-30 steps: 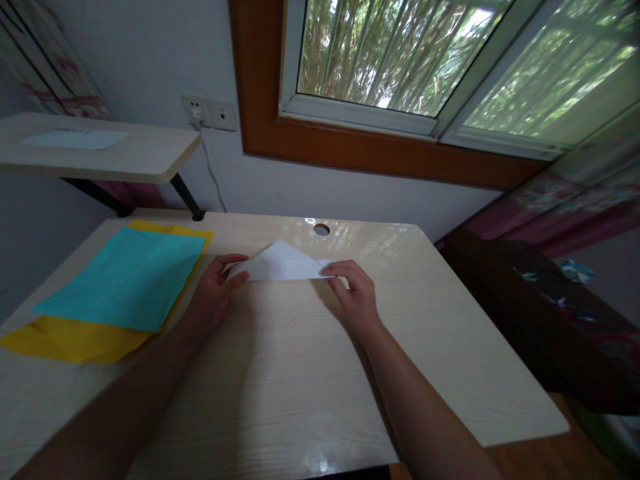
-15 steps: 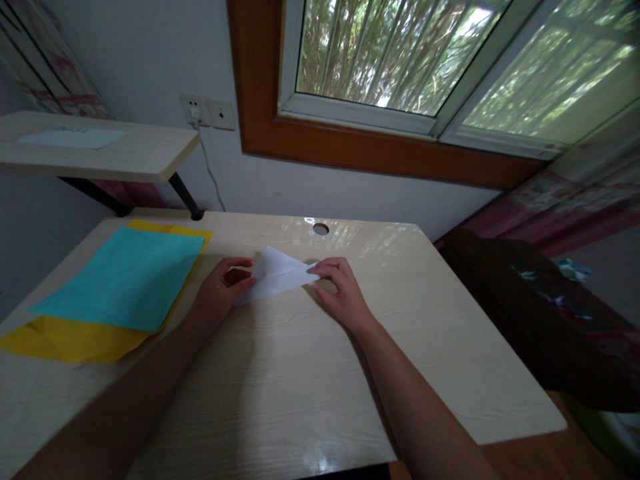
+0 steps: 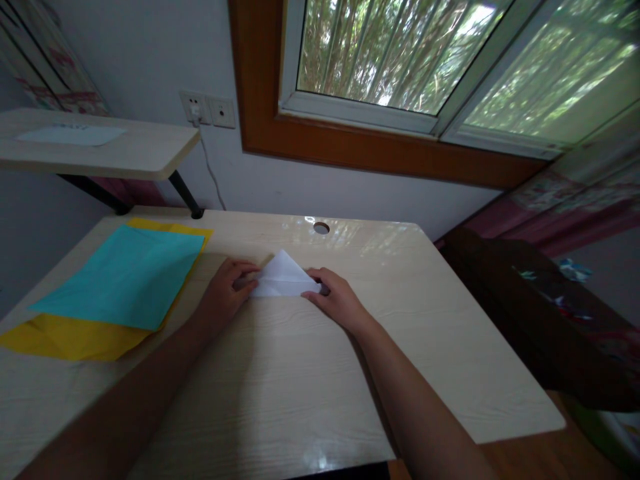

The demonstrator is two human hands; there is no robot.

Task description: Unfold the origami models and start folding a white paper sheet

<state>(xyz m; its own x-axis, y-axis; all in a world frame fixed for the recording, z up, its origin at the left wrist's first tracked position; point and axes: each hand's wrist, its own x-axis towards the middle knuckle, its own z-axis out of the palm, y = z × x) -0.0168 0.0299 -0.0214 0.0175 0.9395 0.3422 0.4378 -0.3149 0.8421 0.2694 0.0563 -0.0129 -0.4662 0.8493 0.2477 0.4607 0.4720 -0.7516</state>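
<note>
A piece of white paper [image 3: 281, 277], folded into a triangle, is between my two hands above the middle of the desk, its peak toward the wall. At its left corner, my left hand [image 3: 227, 288] pinches it between thumb and fingers. My right hand [image 3: 334, 293] grips the right corner the same way, thumb on the near side. A crease line runs across the paper near its lower edge. Both outer corners are partly covered by my fingers.
Left on the desk [image 3: 440, 373] lies a turquoise sheet [image 3: 130, 277] over a larger yellow sheet [image 3: 85, 339]. A raised shelf [image 3: 150, 150] with a paper [image 3: 73, 135] on it stands at the back left. A round hole [image 3: 321, 228] pierces the desk's far edge.
The folded paper has turned so its long edge faces me squarely and its peak points away. My right hand has moved slightly down, and its fingers have closed more around the corner.
</note>
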